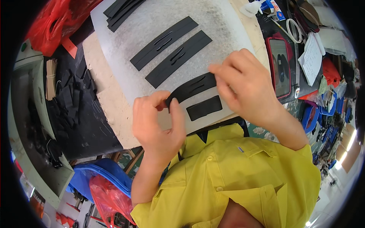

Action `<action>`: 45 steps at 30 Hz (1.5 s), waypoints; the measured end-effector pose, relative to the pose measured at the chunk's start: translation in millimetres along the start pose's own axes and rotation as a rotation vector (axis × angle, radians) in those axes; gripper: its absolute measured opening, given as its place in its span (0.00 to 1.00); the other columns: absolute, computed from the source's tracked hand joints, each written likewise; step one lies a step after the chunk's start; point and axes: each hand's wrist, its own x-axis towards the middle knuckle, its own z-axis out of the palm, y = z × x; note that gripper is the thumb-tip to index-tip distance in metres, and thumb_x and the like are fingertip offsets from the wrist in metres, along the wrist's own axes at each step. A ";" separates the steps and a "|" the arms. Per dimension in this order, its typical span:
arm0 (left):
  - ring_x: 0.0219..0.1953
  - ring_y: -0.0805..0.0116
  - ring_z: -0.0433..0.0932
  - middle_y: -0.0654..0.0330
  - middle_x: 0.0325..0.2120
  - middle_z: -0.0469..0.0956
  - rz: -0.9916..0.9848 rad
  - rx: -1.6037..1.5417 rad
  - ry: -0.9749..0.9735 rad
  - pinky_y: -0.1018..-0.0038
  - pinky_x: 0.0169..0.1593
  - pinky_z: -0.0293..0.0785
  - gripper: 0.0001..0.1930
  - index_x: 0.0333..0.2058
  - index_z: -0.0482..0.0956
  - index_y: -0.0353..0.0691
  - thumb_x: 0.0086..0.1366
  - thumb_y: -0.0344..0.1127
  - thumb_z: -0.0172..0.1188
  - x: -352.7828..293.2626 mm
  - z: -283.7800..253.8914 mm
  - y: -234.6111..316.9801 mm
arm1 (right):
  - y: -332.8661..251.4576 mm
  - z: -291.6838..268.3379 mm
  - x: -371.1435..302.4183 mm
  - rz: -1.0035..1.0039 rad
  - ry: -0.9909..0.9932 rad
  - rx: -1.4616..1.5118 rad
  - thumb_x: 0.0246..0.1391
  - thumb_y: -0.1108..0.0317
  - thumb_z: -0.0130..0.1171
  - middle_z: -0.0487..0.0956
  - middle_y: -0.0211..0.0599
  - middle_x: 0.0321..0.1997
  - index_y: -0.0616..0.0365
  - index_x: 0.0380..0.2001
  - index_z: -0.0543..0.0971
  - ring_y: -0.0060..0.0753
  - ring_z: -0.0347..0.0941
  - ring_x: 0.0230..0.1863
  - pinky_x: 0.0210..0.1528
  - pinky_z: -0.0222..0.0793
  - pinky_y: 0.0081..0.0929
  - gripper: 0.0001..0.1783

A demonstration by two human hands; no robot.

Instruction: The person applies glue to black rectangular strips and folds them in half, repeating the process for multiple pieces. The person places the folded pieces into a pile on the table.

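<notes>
Between my hands a black strip with two slits [194, 86] is stretched slightly bent above the white sheet [228, 32]. My left hand [156, 121] pinches its left end between thumb and fingers. At the other end, my right hand [247, 85] grips the strip with its fingertips. Just below lies a shorter black piece [204, 108], folded or flat, near the sheet's front edge. Farther off, two similar slit strips rest side by side, an upper strip [164, 43] and a lower strip [178, 59]. A pile of black strips [123, 14] sits at the far left.
Loose black pieces [70, 97] and a tied tan bundle [51, 79] lie on the dark table at left, near a red bag [57, 24]. On the right are a red-framed device [279, 66], a notebook [311, 57] and a white cable loop [293, 30]. A blue bin [100, 171] stands below.
</notes>
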 end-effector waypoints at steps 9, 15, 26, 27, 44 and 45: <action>0.35 0.58 0.78 0.55 0.38 0.81 0.257 0.006 -0.108 0.69 0.36 0.76 0.19 0.42 0.86 0.36 0.47 0.22 0.73 6.7 6.6 -13.7 | 10.1 20.1 -27.1 -0.154 0.078 0.148 0.41 0.82 0.62 0.77 0.39 0.43 0.63 0.52 0.81 0.39 0.72 0.38 0.38 0.73 0.29 0.28; 0.41 0.55 0.80 0.54 0.42 0.82 0.304 0.038 -0.147 0.66 0.41 0.78 0.19 0.42 0.86 0.35 0.46 0.21 0.71 6.9 8.1 -15.1 | 5.2 19.9 -30.2 -0.140 -0.012 0.093 0.43 0.81 0.59 0.76 0.38 0.46 0.64 0.56 0.78 0.39 0.69 0.40 0.39 0.71 0.29 0.31; 0.41 0.56 0.80 0.54 0.42 0.82 0.297 0.041 -0.151 0.67 0.42 0.78 0.19 0.41 0.86 0.34 0.46 0.21 0.71 8.5 8.0 -14.8 | 2.8 21.2 -31.7 -0.158 -0.081 0.012 0.47 0.72 0.58 0.75 0.34 0.50 0.64 0.57 0.77 0.36 0.69 0.44 0.47 0.68 0.29 0.29; 0.41 0.56 0.79 0.54 0.42 0.82 0.298 0.040 -0.149 0.67 0.42 0.78 0.19 0.41 0.86 0.33 0.46 0.20 0.71 8.5 8.6 -14.7 | 2.5 21.1 -31.6 -0.160 -0.083 0.008 0.47 0.72 0.58 0.75 0.34 0.51 0.64 0.57 0.78 0.36 0.69 0.44 0.47 0.68 0.29 0.29; 0.45 0.56 0.77 0.56 0.44 0.80 0.411 0.395 -0.390 0.62 0.46 0.69 0.16 0.42 0.84 0.37 0.52 0.24 0.64 31.2 -17.7 1.1 | -2.2 -11.0 13.1 -0.206 -0.297 -0.081 0.45 0.70 0.62 0.80 0.36 0.47 0.60 0.40 0.82 0.38 0.74 0.47 0.42 0.67 0.33 0.16; 0.44 0.57 0.77 0.56 0.43 0.80 0.375 0.324 -0.402 0.62 0.46 0.69 0.15 0.41 0.84 0.38 0.52 0.24 0.64 37.4 -24.8 -3.4 | 8.3 -15.7 26.2 -0.202 -0.351 0.020 0.44 0.71 0.63 0.80 0.37 0.48 0.59 0.38 0.82 0.39 0.75 0.48 0.42 0.68 0.34 0.14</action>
